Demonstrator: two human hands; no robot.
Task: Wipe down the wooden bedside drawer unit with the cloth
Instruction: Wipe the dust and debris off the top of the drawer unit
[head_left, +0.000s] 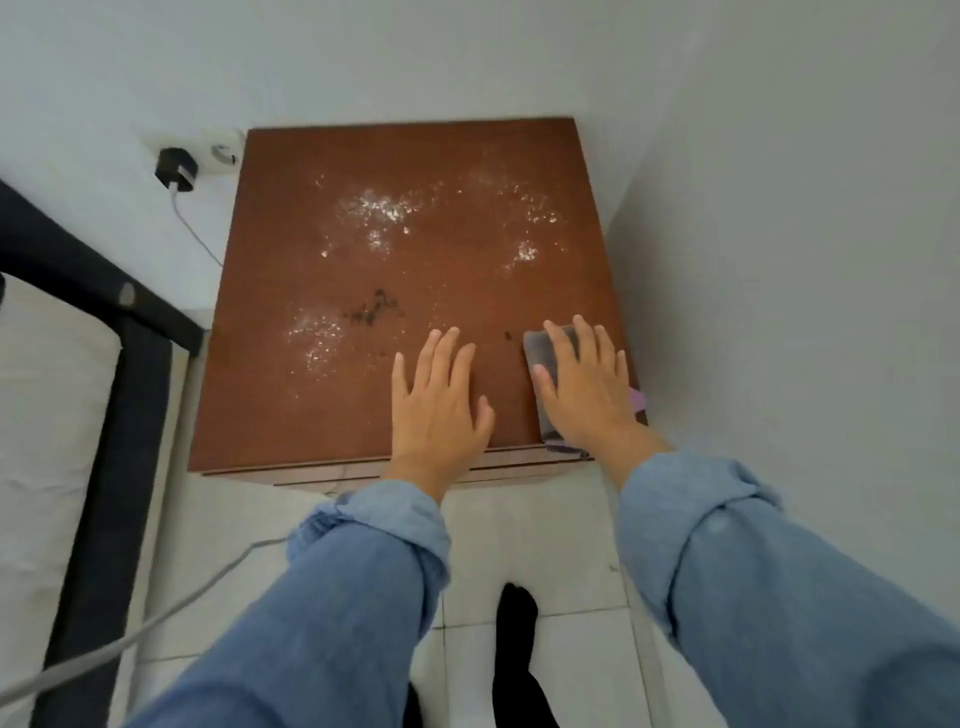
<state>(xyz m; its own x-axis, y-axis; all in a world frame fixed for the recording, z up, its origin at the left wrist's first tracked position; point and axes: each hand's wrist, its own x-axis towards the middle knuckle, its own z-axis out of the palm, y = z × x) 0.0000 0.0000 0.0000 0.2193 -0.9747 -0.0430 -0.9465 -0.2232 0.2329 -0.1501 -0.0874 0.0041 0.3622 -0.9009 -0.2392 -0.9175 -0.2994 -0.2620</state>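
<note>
Drawer unit (415, 291) top, speckled white, stands in white-walled corner (779, 156).

Soft even daylight, slight blur, wide-angle warping.

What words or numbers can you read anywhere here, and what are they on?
None: no readable words, numbers or signs anywhere.
Drawer unit: bare wood with white dust and a dark smudge, no label.
Cloth: plain grey, no print showing.
Charger and socket: any marking is too small and blurred to read.
</note>
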